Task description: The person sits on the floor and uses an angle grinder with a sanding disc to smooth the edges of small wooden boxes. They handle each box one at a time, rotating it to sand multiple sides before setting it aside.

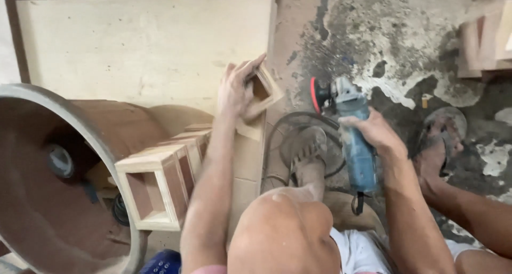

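Far left of the frame: one large round basin point(80, 127), grey-rimmed and dusted red-brown inside, lying on its side. Lower left of centre: one row of open square wooden box frames point(154, 186), pale edges with reddish panels, standing one behind another. Upper left: one pale plywood sheet point(133, 45), flat, serving as the work surface. Centre: the left hand point(234, 90), fingers spread and closed around a small square wooden frame point(265, 90), which it presses tilted against the right edge of the sheet, with the hollow facing up and rightward. Just right of centre: a blue angle grinder point(354, 140) with a red-backed sanding disc point(316, 95) at its upper end, the disc facing the small frame, near it but apart. We cannot tell whether the disc is spinning. The right hand point(373, 133) is wrapped tightly round the grinder body. Below the disc we note a sandalled foot point(306, 148) and a loop of black cable point(282, 130) on the floor. Right: a second sandalled foot point(442, 135) on stained concrete floor point(405, 34). Upper right corner: more wooden boxes point(488, 39), partly cut off. We judge the step in hand to be presenting one face of the small frame for sanding. Bringing disc and wood together would call for a steady brace from the left hand, with its fingertips kept off the sanded edge.
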